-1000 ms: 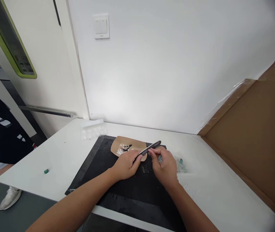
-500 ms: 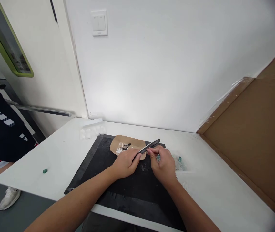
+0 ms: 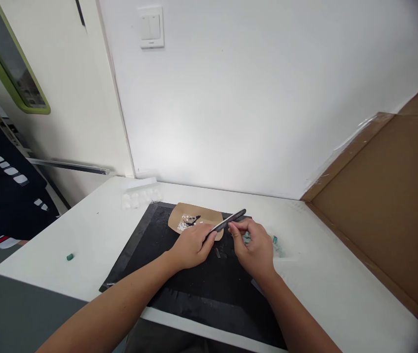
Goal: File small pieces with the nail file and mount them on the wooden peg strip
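Observation:
My left hand is closed around a slim black tool with a pale streak along it; its kind I cannot make out. The tool slants up to the right, above the edge of a tan card. White bits and a dark branch-like shape lie on that card. Close by the tool, my right hand holds its thumb and fingertips together in a pinch. Whatever is between them is too small or hidden to name. Under both hands is a black mat.
The mat lies on a white table. A clear plastic tray stands at the back left, a small green piece near the left edge. Greenish scraps lie right of my right hand. Cardboard stands at right; a person is at left.
My right hand has moved slightly right, away from the tool. The left hand keeps its hold. The person at the left has shifted, and the view has moved a little.

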Demonstrator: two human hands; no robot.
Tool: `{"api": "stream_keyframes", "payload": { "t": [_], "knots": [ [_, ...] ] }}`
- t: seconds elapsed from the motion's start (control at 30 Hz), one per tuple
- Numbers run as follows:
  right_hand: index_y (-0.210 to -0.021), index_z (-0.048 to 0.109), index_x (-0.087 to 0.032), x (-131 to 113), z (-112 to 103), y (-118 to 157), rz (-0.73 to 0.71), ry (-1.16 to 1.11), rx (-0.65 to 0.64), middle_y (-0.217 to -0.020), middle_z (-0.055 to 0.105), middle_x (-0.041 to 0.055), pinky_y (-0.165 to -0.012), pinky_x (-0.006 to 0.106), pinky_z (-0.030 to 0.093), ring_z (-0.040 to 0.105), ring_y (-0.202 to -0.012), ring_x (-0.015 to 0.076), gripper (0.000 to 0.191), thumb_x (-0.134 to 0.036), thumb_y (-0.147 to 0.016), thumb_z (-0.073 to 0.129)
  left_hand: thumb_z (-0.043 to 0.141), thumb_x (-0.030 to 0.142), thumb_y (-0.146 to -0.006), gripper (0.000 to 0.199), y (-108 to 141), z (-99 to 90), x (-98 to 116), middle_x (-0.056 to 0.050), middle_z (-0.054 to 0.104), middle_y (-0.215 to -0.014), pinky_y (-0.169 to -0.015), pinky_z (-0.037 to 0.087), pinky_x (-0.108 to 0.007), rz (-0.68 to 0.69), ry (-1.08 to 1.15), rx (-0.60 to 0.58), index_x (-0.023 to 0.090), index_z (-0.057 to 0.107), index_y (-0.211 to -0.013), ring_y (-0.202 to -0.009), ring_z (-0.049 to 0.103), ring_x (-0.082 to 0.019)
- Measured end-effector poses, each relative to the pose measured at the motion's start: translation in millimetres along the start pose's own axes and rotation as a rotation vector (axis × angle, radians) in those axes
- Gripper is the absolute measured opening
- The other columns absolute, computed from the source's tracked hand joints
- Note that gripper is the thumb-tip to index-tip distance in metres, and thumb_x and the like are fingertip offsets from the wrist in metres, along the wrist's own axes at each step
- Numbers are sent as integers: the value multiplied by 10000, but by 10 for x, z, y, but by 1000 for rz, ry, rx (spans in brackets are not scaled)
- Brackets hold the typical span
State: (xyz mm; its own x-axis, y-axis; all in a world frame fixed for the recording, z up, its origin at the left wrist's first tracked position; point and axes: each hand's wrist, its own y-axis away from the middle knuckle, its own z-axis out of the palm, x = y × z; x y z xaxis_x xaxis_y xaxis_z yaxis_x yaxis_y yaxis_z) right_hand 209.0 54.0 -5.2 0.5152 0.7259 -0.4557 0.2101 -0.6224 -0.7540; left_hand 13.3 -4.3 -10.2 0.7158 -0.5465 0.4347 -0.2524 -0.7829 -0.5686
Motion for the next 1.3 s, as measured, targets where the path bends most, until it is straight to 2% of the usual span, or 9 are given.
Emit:
{"api": "stream_keyframes", "payload": {
  "t": [0.27,0.6,1.03,1.3],
  "knots": [
    [-858,676,-233,-50,-1,0,-3,-4,-32,-760,724,9,-785,372,475,651,-690,200,246,-409,-1012,600,366,326,-1104,318,-5,-12,3,-97,736,-1021,-874,553,-374,-1,-8,-1,182,643,-1165,-949,691,-239],
    [-839,670,-230,-24,9,10,28,-31,-57,-754,718,3,-773,359,474,651,-690,198,254,-408,-1009,605,380,314,-1100,284,-8,2,-14,-75,702,-929,-814,537,-348,-2,-20,0,183,628,-1057,-867,677,-221],
    [-849,680,-231,-20,0,5,56,-82,-74,-765,727,8,-754,350,484,659,-697,200,255,-417,-1009,609,394,293,-1097,257,-6,3,-16,-65,691,-914,-792,523,-337,13,-15,12,180,623,-1065,-846,659,-213],
    [-884,680,-236,17,6,4,25,-105,-82,-791,729,1,-801,373,468,668,-728,203,231,-401,-1023,597,398,298,-1096,260,0,12,-34,-72,698,-938,-811,527,-346,24,-4,26,182,631,-1093,-858,661,-217]
  ]
}}
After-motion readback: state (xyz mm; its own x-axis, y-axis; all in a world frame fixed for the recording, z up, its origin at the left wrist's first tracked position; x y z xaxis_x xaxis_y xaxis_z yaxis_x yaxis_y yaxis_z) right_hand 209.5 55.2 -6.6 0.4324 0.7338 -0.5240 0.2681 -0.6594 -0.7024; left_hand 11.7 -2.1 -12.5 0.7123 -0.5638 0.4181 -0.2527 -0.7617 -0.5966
